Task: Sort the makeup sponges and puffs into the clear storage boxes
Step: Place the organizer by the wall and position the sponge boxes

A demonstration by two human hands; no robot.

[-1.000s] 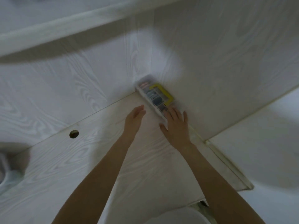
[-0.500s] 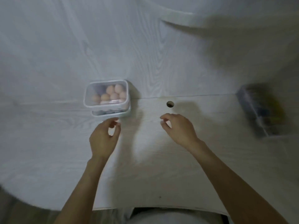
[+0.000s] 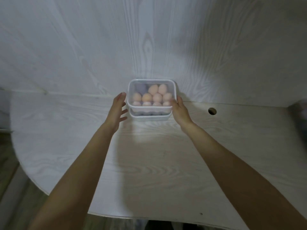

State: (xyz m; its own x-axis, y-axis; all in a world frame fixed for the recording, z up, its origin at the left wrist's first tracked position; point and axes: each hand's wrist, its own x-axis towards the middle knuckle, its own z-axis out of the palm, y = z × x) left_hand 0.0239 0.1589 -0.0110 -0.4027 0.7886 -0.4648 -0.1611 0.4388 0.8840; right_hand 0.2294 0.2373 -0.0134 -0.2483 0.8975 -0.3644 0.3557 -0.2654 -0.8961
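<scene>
- Two clear boxes sit stacked at the back of the pale wood-grain desk (image 3: 149, 171), against the wall (image 3: 149, 39), at about 12 o'clock from the person.
- The top box (image 3: 151, 87) has a clear lid and holds peach-coloured, egg-shaped sponges (image 3: 157, 97) packed close together; one purple sponge (image 3: 140, 87) lies in its 10 o'clock corner.
- The bottom box (image 3: 150, 117) shows only as a white rim and a strip of wall beneath the top one; its contents are too dark to make out.
- The left hand (image 3: 117, 112) is at 9 o'clock of the stack, fingers spread and fairly straight, just beside the top box; whether the fingertips touch it is not clear.
- The right hand (image 3: 180, 110) is at 3 o'clock of the stack, thumb lying on the near right corner of the top box and fingers against its side.
- A round cable hole (image 3: 212, 111) is cut in the desk at 3 o'clock of the boxes, well apart from them.
</scene>
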